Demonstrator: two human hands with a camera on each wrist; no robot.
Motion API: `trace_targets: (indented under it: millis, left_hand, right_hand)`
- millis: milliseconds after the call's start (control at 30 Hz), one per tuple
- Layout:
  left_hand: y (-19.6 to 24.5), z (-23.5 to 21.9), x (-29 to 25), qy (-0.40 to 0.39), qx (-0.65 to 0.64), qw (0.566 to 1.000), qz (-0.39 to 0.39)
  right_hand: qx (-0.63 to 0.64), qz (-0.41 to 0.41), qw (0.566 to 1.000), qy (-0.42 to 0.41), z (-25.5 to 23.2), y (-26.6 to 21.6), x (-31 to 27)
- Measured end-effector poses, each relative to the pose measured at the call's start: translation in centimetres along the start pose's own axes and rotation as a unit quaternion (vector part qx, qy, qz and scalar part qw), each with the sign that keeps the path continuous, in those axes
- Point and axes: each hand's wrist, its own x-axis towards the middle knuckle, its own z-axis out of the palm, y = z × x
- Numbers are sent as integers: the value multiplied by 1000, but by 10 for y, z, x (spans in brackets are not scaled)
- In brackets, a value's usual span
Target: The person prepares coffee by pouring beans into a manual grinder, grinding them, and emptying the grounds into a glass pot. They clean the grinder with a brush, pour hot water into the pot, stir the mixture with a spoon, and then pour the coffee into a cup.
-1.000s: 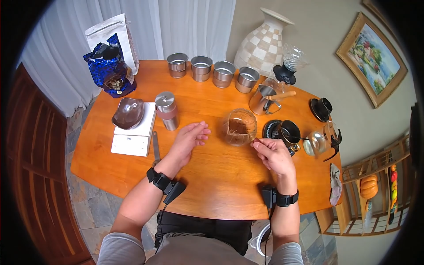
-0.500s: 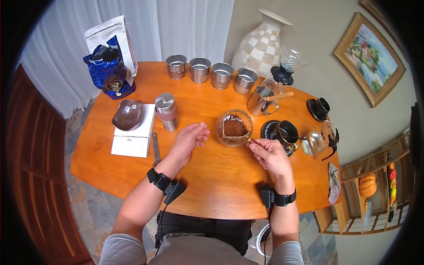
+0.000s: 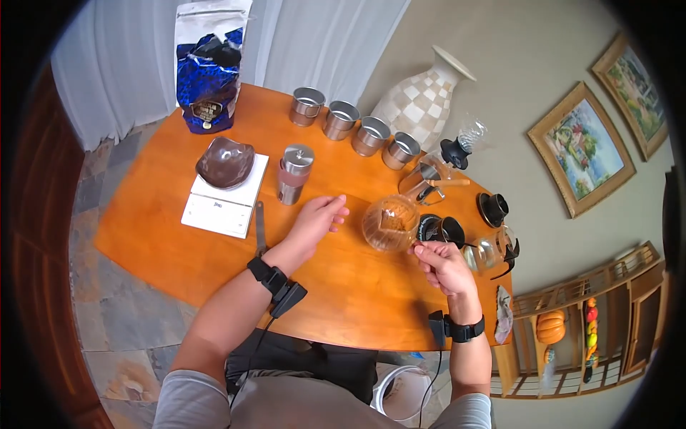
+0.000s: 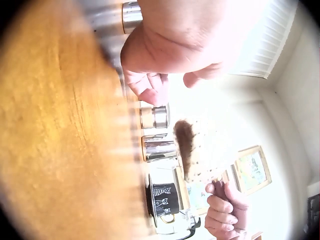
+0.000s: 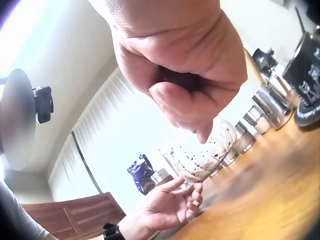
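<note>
My right hand [image 3: 446, 266] grips the short handle [image 4: 219, 187] of a round glass pot [image 3: 386, 232], held up above the table. Dark brown coffee grounds [image 4: 185, 142] lie against the pot's wall in the left wrist view, and specks of them cling to the glass in the right wrist view. On the pot's other side is my left hand [image 3: 318, 223], apart from the glass, with relaxed fingers and nothing in them. Just beyond the right hand stands a black cup [image 3: 450, 232] with white cat drawings, on a black saucer [image 3: 427, 227].
Left on the wooden table [image 3: 336, 307] are a brown bowl [image 3: 225, 163] on a white scale [image 3: 220, 213] and a steel hand grinder [image 3: 294, 175]. Several steel cups [image 3: 341, 119] line the back, with a steel jug [image 3: 418, 180], dripper [image 3: 455, 152] and glass server [image 3: 487, 254] toward the right.
The head view has turned and tilted, shifting the whole scene. The grounds plainly visible in the pot half a second ago show less from above. My left hand stays beside the pot.
</note>
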Motion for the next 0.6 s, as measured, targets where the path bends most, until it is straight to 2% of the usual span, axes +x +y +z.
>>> trace_targets:
  millis: [67, 133, 200, 267, 467, 600]
  left_hand:
    - [-1, -1, 2, 0, -3, 1000, 1]
    - [-3, -2, 4, -3, 4, 1000, 1]
    - [-5, -2, 6, -4, 4, 1000, 5]
    - [-6, -4, 7, -4, 8, 1000, 9]
    - [-6, -3, 7, -2, 10, 1000, 2]
    - [-4, -2, 7, 11, 16, 1000, -2]
  right_hand:
    - [-10, 6, 1000, -15, 4, 1, -4]
    - [42, 23, 998, -31, 14, 1, -8]
    - [45, 27, 998, -18, 19, -2, -11]
    - [100, 8, 995, -9, 14, 4, -9]
    - [52, 49, 997, 3, 17, 11, -26]
    - [84, 16, 996, 13, 21, 10, -31]
